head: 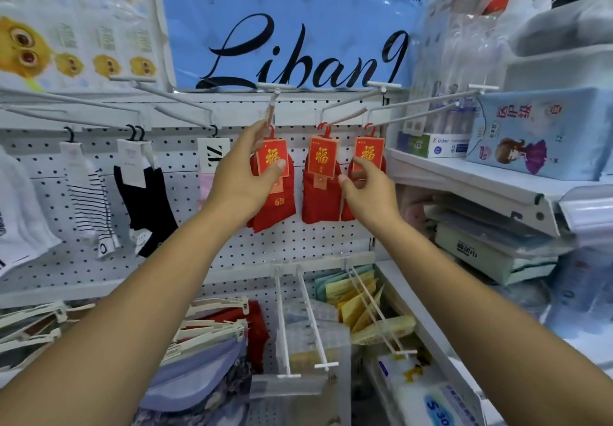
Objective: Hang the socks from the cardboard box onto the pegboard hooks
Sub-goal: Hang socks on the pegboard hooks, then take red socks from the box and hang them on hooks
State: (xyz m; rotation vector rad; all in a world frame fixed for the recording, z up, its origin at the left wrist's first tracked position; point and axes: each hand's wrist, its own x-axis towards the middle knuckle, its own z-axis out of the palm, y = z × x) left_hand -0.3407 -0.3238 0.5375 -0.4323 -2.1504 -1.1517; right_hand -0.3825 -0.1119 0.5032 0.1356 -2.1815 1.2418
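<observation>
hanging step: my left hand [247, 177] grips the left red socks [277, 208] at the hook [272, 107] on the pegboard [232, 243]. my right hand [370, 193] pinches the right red socks [369, 152]. next, probably: seat the hanger, let go.

Your left grip [245, 177] pinches the left red sock pair [275, 208], thumb on its card, fingers up at its hanger. Your right grip [368, 190] curls its fingers on the right red sock pair [370, 148]. The middle red sock pair [318, 200] hangs between them on the pegboard [199, 253].
</observation>
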